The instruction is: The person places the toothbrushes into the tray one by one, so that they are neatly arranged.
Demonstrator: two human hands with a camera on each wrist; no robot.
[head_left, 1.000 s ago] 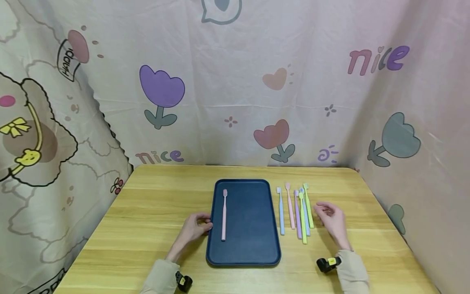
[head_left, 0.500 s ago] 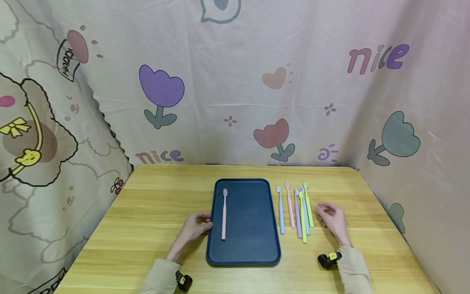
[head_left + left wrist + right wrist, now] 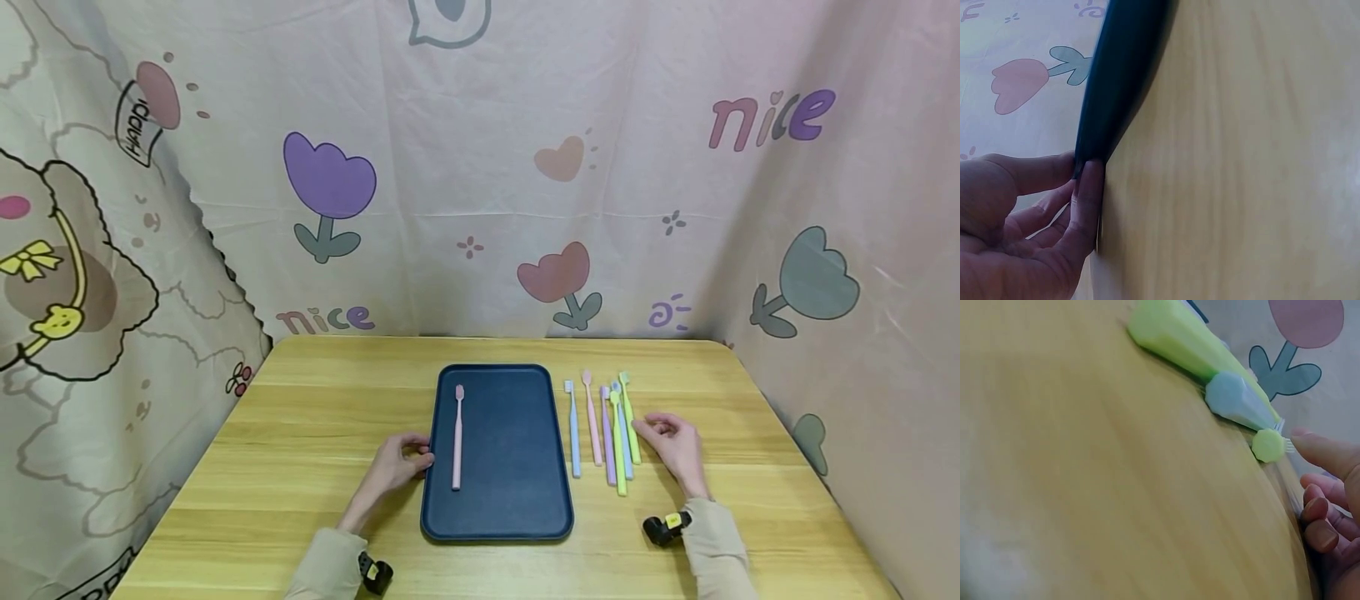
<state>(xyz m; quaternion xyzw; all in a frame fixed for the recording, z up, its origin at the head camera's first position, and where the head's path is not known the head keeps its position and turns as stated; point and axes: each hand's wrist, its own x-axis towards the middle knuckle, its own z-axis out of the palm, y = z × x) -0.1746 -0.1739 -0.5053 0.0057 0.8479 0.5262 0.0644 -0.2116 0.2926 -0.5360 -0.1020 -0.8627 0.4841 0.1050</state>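
A dark blue tray (image 3: 513,467) lies mid-table in the head view, with one pink toothbrush (image 3: 457,446) along its left side. My left hand (image 3: 397,462) pinches the tray's left rim; the left wrist view has the thumb and a finger on either side of the tray edge (image 3: 1122,75). To the right of the tray lie several toothbrushes side by side: blue (image 3: 575,437), pink (image 3: 594,429), purple (image 3: 608,446) and green ones, with another blue one partly covered. My right hand (image 3: 675,446), loosely bent and holding nothing, hovers beside the rightmost green toothbrush (image 3: 632,429); whether it touches cannot be told.
The wooden table (image 3: 315,417) extends to both sides of the tray. A printed curtain (image 3: 450,167) hangs behind it and at the left and right. Black wrist cameras sit at both sleeves.
My right hand has shifted slightly left, closer to the rightmost green toothbrush. The left hand, the tray and the toothbrushes have stayed in place.
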